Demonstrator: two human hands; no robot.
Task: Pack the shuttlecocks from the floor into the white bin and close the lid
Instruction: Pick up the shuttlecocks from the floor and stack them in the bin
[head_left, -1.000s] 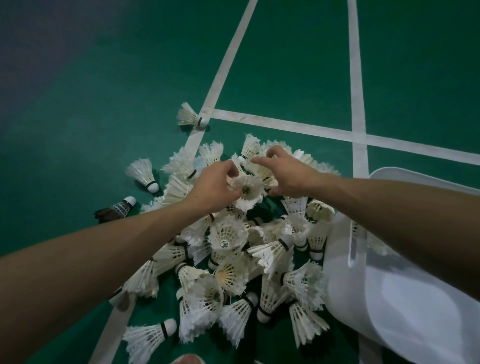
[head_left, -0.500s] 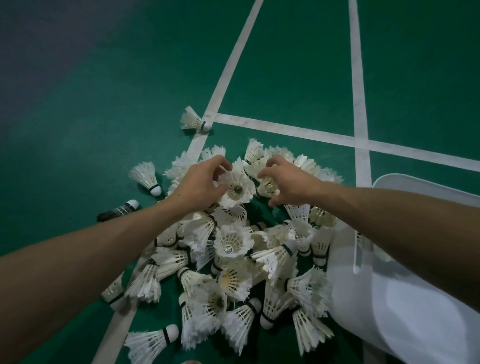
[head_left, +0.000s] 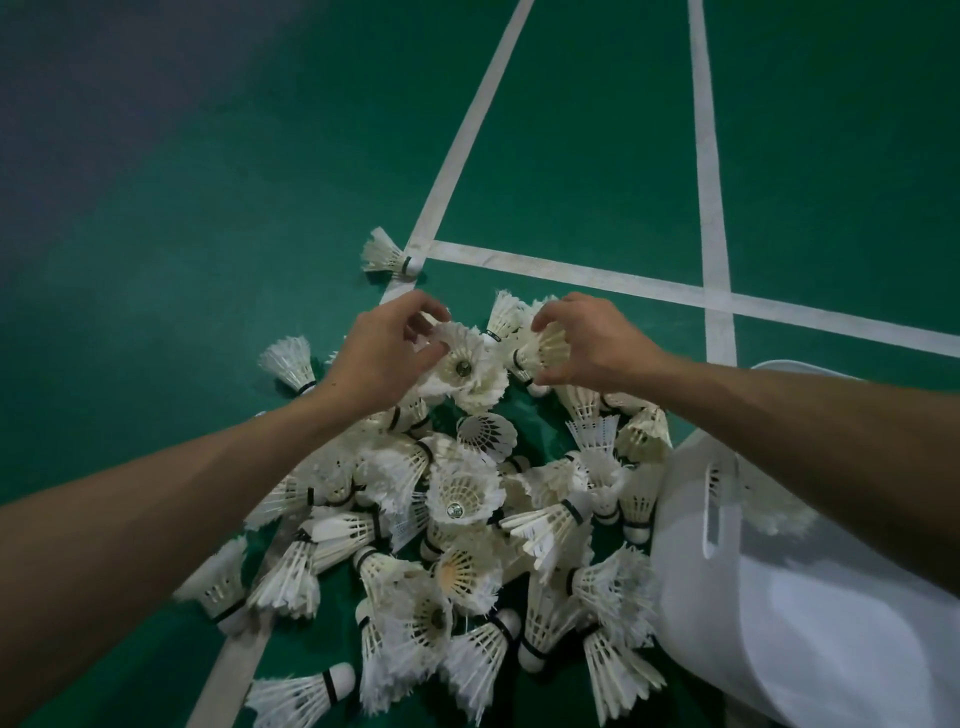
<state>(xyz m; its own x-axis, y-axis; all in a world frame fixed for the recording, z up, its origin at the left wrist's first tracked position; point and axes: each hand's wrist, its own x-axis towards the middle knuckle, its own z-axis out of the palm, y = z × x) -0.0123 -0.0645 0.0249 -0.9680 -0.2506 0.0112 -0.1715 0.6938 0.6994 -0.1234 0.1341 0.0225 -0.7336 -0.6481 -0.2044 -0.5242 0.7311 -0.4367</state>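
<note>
Head view suggests packing is far from done: a big pile of shuttlecocks (head_left: 462, 499) lies on the green floor (head_left: 208, 260), touching the white bin (head_left: 779, 597) at 4 o'clock, and a few show faintly through its translucent wall. At the pile's 12 o'clock edge the left hand (head_left: 384, 353), fingers curled, pinches a feathered shuttlecock (head_left: 465, 366) by its skirt, and the right hand (head_left: 587, 343) grips a second shuttlecock (head_left: 540, 348). The shuttlecocks are white, frayed and black-banded at the cork. No closed lid shows.
</note>
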